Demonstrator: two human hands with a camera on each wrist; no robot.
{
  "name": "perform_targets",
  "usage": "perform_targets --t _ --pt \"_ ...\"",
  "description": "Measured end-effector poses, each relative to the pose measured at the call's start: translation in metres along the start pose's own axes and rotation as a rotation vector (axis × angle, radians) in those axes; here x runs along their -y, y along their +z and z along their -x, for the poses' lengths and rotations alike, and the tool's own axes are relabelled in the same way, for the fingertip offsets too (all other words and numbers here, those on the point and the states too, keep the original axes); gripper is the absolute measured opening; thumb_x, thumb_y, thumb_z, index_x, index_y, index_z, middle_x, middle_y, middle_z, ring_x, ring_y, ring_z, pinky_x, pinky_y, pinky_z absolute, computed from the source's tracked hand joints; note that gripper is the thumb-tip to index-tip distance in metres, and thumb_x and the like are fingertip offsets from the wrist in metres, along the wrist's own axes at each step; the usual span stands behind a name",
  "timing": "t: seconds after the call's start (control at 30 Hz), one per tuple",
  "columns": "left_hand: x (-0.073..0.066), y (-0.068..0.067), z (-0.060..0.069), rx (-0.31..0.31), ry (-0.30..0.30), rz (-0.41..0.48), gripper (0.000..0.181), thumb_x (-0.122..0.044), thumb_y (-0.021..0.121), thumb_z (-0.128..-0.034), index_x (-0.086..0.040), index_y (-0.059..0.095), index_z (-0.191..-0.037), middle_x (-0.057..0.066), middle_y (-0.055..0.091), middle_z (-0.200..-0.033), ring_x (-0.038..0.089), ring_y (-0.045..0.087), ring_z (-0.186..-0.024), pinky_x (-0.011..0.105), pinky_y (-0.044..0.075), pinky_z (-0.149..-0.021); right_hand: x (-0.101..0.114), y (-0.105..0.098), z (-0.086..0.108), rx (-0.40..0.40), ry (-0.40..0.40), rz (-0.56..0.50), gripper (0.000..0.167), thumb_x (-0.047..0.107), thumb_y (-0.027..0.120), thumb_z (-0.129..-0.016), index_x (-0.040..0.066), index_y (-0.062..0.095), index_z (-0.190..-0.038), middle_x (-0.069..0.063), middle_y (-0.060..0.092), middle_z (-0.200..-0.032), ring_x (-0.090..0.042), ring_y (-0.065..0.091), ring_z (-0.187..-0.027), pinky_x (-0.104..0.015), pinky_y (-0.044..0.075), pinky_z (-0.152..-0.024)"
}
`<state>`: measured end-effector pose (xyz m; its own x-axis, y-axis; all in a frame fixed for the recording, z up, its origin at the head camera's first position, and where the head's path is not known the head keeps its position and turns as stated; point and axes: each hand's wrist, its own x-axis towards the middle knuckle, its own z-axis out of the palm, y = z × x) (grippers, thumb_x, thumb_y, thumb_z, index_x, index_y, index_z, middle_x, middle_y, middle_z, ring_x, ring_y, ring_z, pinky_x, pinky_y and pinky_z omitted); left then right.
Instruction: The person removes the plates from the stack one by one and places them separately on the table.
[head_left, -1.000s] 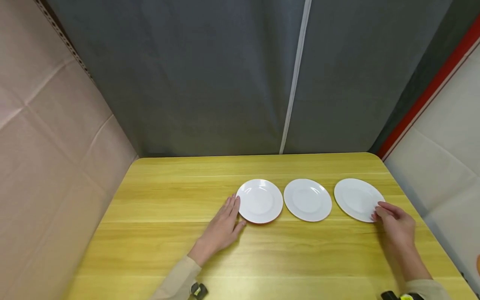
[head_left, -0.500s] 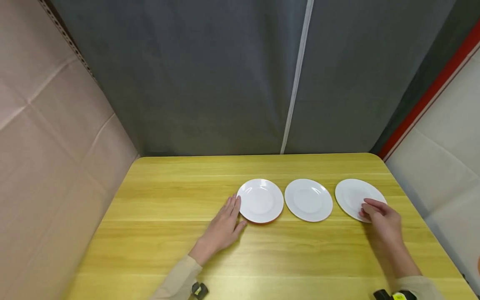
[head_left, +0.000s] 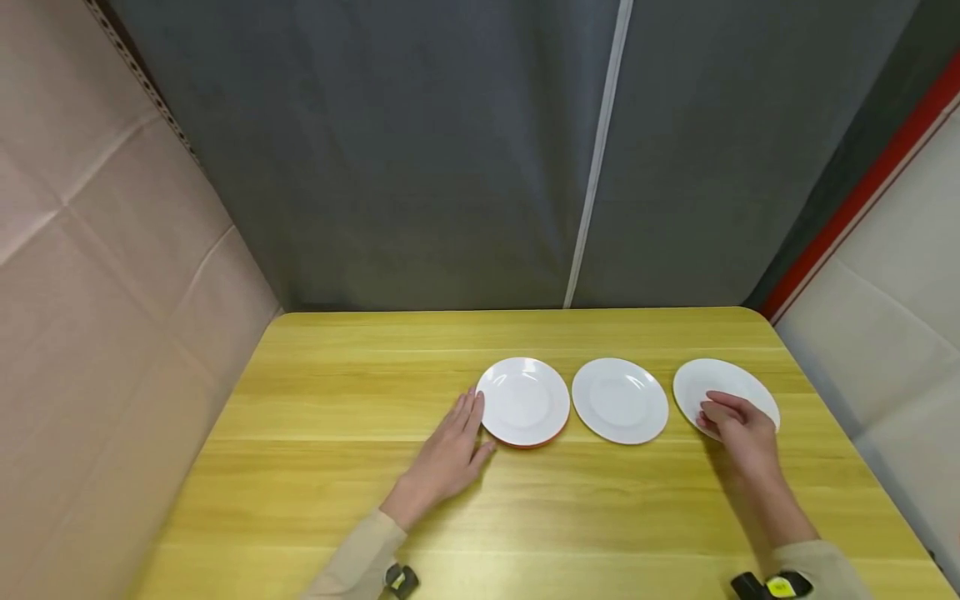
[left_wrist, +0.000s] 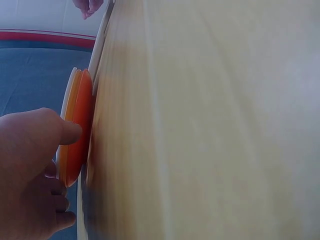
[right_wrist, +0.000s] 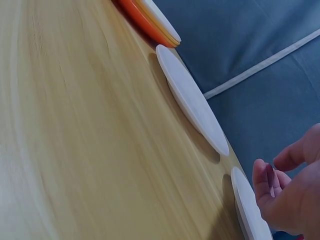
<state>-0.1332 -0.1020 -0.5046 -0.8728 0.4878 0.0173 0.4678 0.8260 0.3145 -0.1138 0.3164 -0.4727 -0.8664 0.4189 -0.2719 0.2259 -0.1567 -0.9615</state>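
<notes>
My left hand [head_left: 441,457] touches the left edge of a plate stack, fingers extended along the rim and thumb at its near side. A white plate [head_left: 524,402] tops the stack; the left wrist view shows an orange plate [left_wrist: 81,110] at the bottom, with yellowish rims between. Just right of the stack lies a single white plate [head_left: 620,401], flat on the table. Farther right, my right hand [head_left: 744,437] hovers over the near part of another white plate [head_left: 723,379]. Its fingers are loosely bent with nothing between them and the thumb, and the hand hides part of that plate.
The plates form a row on a light wooden table [head_left: 337,467]. Behind its far edge hangs a dark grey curtain [head_left: 405,167] with a pale vertical strip. Pale panels [head_left: 112,292] flank the left side, and a white panel with a red band [head_left: 847,208] stands on the right.
My right hand has left the right plate's outer edge and moved leftward, now over its near part. The left hand stays at the stack, and the plates lie as before.
</notes>
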Motion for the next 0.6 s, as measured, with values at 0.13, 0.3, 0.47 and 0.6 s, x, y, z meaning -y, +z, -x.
perform_targets --t 0.13,0.3,0.47,0.6 --pt "0.000 0.000 0.000 -0.011 0.006 -0.004 0.077 -0.043 0.046 -0.1070 0.003 0.014 -0.161 0.025 0.013 -0.167 0.038 0.018 -0.156 0.048 0.023 -0.127 0.000 0.006 0.000 0.007 0.017 0.010 0.008 0.007 0.063 -0.098 0.014 0.066 -0.101 0.013 0.072 -0.075 0.001 0.067 -0.071 -0.014 0.059 -0.069" --pt "-0.002 -0.001 0.001 -0.004 0.000 0.002 0.078 -0.043 0.047 -0.1066 0.003 0.014 -0.160 0.025 0.012 -0.168 0.038 0.017 -0.156 0.048 0.023 -0.127 -0.002 0.015 0.000 0.011 0.008 0.029 0.015 0.007 0.064 -0.098 0.004 0.060 -0.113 0.013 0.072 -0.076 0.000 0.067 -0.071 -0.013 0.058 -0.068" --pt "-0.003 -0.002 0.002 0.008 -0.003 0.001 0.083 -0.042 0.053 -0.1043 0.003 0.012 -0.161 0.025 0.007 -0.168 0.038 0.013 -0.157 0.047 0.020 -0.128 -0.007 0.024 0.001 0.016 0.002 0.033 0.021 0.005 0.062 -0.098 -0.001 0.058 -0.118 0.013 0.072 -0.077 -0.001 0.066 -0.070 -0.014 0.058 -0.068" --pt "-0.004 -0.002 0.003 0.011 0.001 -0.010 0.087 -0.042 0.057 -0.1022 0.003 0.011 -0.161 0.025 0.005 -0.169 0.038 0.011 -0.157 0.046 0.019 -0.128 -0.011 0.033 0.003 0.029 0.004 0.048 0.026 0.004 0.061 -0.098 -0.004 0.056 -0.122 0.013 0.070 -0.077 -0.001 0.066 -0.071 -0.014 0.058 -0.070"
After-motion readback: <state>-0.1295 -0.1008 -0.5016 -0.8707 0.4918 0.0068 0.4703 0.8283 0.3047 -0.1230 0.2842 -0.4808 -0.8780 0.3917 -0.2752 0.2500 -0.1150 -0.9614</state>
